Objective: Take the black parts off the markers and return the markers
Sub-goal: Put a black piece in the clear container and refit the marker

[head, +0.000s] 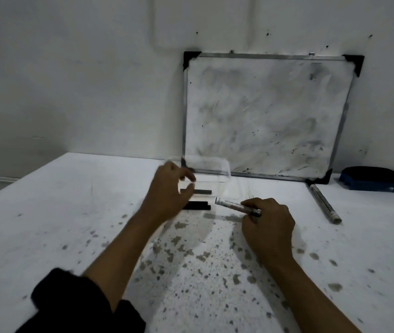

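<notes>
My right hand (268, 222) grips a white marker (233, 205) that points left and slightly up, low over the table. My left hand (169, 188) hovers with fingers spread over a clear plastic container (222, 170); it is blurred and nothing shows between its fingers. A black part (202, 191) lies just right of the left fingers, at the container. Two more black parts (199, 205) lie side by side on the table below the left hand. Another white marker (325, 203) lies at the right, in front of the whiteboard.
A smudged whiteboard (263, 111) leans against the wall at the back of the table. A blue and black eraser (371, 179) sits at the far right. The white table (71, 212) is speckled with dark ink stains near me.
</notes>
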